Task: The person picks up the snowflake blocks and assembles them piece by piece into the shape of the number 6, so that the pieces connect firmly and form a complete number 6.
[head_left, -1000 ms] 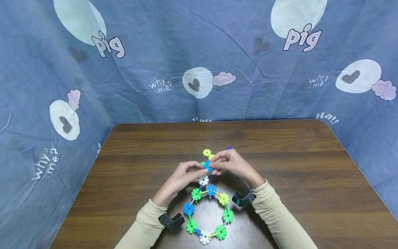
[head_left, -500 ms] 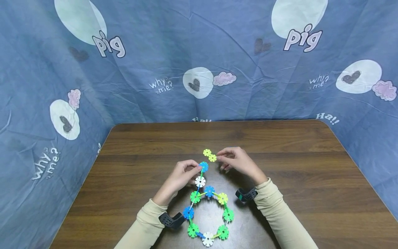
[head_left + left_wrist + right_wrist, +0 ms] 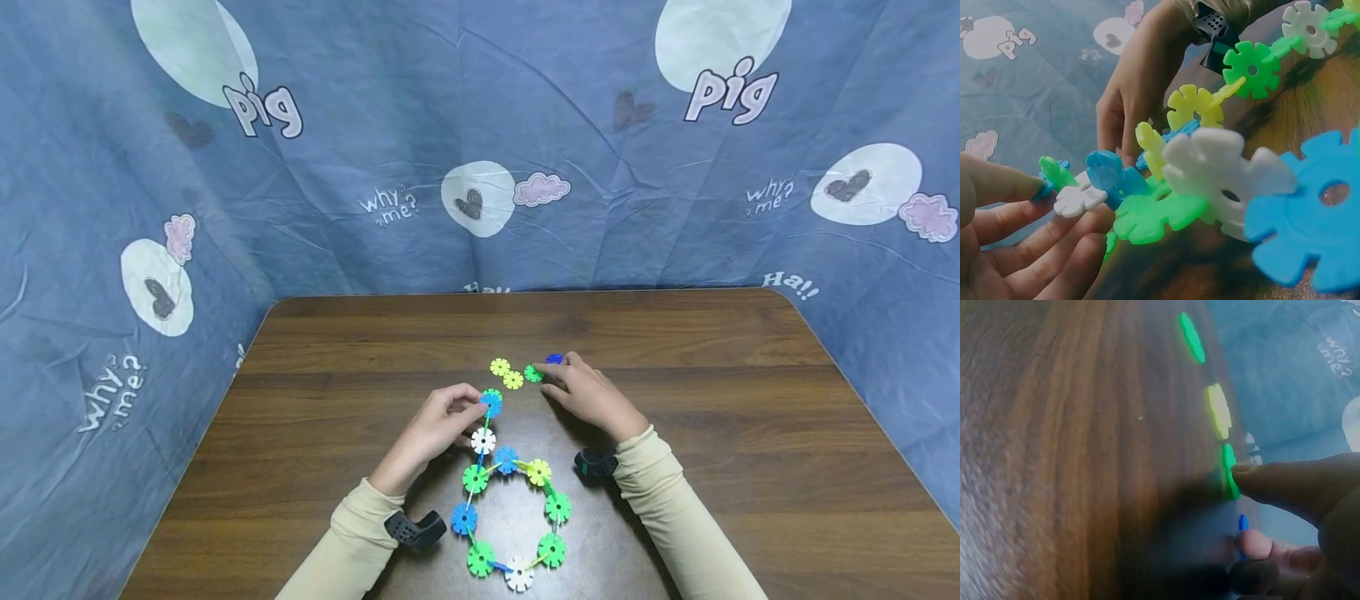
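Observation:
My left hand (image 3: 446,425) pinches a blue notched plastic disc (image 3: 491,406) at the far end of a chain of interlocking discs. Below it, a white disc (image 3: 483,441) leads to a ring of green, blue, yellow and white discs joined by edge-on ones. The left wrist view shows the fingertips at the chain's tip, with a large blue disc (image 3: 1310,209) close to the camera. My right hand (image 3: 592,400) reaches to the loose pieces at the back. One finger rests against a loose green disc (image 3: 1229,478), while another is close to a dark blue disc (image 3: 554,359).
Two yellow discs (image 3: 513,380) lie left of the right hand's fingertips. Another green disc (image 3: 1191,337) lies on the wooden table (image 3: 337,367), mostly covered by the held blue disc in the head view. A printed blue cloth (image 3: 420,100) hangs behind the table.
My right hand has left the blue disc at the left hand and moved right to the loose discs. The left hand keeps its grip, and the ring below has swung slightly right.

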A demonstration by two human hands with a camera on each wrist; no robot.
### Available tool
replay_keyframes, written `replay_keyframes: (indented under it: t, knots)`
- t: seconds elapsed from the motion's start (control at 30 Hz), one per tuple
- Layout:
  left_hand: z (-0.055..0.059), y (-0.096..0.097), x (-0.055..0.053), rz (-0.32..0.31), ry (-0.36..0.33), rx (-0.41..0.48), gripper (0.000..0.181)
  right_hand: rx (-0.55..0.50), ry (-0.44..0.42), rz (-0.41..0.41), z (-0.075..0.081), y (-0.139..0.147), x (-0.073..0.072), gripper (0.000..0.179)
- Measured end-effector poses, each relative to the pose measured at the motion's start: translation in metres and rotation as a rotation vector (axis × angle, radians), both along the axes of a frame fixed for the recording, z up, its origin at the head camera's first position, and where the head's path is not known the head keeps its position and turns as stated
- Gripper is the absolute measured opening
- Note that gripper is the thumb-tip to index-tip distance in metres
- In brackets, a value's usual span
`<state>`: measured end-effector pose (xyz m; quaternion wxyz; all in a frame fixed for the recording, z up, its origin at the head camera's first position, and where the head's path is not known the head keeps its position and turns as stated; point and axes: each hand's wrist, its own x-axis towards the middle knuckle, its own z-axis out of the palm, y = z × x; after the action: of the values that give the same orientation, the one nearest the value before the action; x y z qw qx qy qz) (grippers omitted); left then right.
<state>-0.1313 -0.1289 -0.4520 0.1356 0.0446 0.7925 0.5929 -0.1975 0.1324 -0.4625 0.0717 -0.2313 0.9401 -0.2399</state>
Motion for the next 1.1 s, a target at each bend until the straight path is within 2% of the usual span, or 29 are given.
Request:
replay_keyframes:
  t: [0.17, 0.33, 0.57, 0.7, 0.83, 0.97, 1.1]
  knots:
    - [-0.001, 0.0, 0.0, -0.026, 0.027, 0.011, 0.022, -0.038, 0.03, -0.016, -0.001, -0.001, 0.002, 0.033]
    - [-0.001, 0.0, 0.0, -0.026, 0.02, 0.019, 0.023, -0.12, 0.028, 0.0, -0.002, -0.004, 0.001, 0.023]
    - [-0.002, 0.001, 0.0, -0.019, 0.008, 0.053, 0.024, -0.321, -0.185, 0.019, 0.001, -0.006, 0.0, 0.018]
    - [-0.002, 0.001, -0.001, -0.012, 0.007, 0.064, 0.024, -0.492, -0.266, 0.083, 0.004, -0.008, 0.001, 0.014]
    - [0.0, 0.002, 0.0, -0.005, 0.005, 0.06, 0.023, -0.628, -0.273, 0.117, 0.01, -0.01, 0.003, 0.016]
    - [0.001, 0.003, 0.001, -0.004, -0.001, 0.061, 0.023, -0.688, -0.274, 0.101, 0.014, -0.012, 0.006, 0.014]
    - [0.001, 0.003, 0.001, -0.012, -0.007, 0.071, 0.024, -0.708, -0.288, 0.122, 0.016, -0.014, 0.008, 0.013]
